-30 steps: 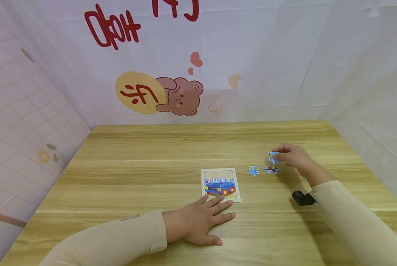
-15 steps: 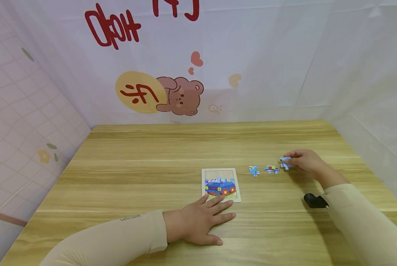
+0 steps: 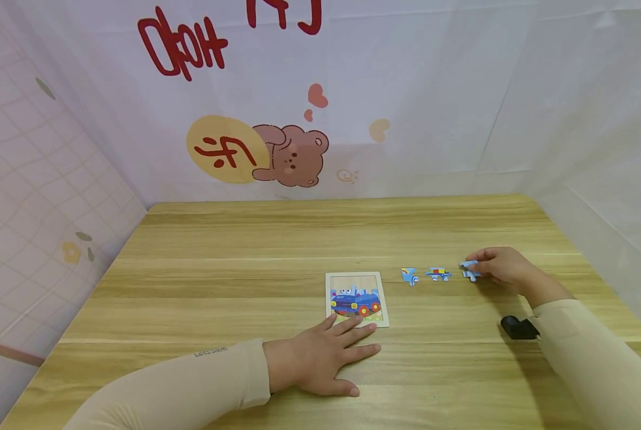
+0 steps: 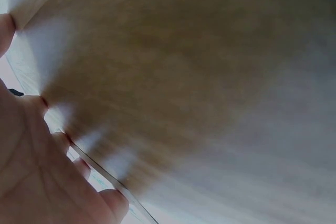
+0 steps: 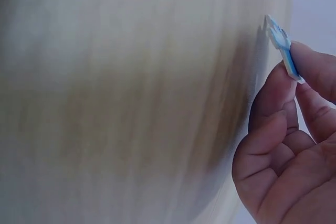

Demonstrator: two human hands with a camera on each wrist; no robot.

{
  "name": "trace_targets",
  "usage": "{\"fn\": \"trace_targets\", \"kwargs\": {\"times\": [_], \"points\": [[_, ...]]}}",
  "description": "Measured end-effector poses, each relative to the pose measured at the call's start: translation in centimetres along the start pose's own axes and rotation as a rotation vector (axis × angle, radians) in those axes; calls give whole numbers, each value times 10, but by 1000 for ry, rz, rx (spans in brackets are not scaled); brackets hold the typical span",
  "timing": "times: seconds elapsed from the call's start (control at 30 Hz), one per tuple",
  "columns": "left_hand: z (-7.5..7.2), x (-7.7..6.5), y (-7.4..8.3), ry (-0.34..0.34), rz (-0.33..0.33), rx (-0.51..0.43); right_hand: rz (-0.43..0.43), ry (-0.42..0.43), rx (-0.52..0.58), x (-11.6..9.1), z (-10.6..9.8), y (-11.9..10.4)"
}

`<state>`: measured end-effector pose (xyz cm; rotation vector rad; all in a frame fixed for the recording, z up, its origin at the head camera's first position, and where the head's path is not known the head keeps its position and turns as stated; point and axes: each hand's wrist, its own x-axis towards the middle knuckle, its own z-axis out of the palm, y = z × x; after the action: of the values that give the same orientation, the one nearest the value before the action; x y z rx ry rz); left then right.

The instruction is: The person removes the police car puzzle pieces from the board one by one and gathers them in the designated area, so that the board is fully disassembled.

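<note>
My right hand [image 3: 505, 267] pinches a light-blue jigsaw piece [image 3: 469, 270] between thumb and fingers at the right of the table. The right wrist view shows that puzzle piece [image 5: 282, 45] edge-on, tilted in the fingertips. To its left lie two more pieces: one with red and yellow blocks [image 3: 438, 273] and a blue corner-like one [image 3: 409, 275]. My left hand [image 3: 326, 357] lies flat with spread fingers, its fingertips on the lower edge of a framed puzzle board [image 3: 383, 298]. The board bears a blue vehicle picture, its upper part bare wood. The left wrist view shows the palm [image 4: 37, 166] beside the board's edge.
A wood-grain table [image 3: 234, 251] lies under everything. Behind it hangs a pale cloth [image 3: 433, 89] printed with a bear and red lettering. A black device [image 3: 519, 328] sits at the right wrist.
My right hand has moved right and slightly toward me with the pinched jigsaw piece, from above the red-and-yellow piece to its right. The left hand has stayed still.
</note>
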<state>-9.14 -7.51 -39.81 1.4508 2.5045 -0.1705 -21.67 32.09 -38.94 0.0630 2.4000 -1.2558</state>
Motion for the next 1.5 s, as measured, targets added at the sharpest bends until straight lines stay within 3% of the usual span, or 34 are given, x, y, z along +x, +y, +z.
{"fn": "trace_targets", "kwargs": {"times": [0.43, 1.33, 1.5], "points": [[1, -1, 1, 18, 0, 11, -50, 51, -206, 0, 3, -2], [1, 0, 1, 4, -4, 5, -128, 121, -484, -3, 11, -13], [0, 0, 1, -1, -7, -1, -131, 133, -494, -2, 12, -12]]}}
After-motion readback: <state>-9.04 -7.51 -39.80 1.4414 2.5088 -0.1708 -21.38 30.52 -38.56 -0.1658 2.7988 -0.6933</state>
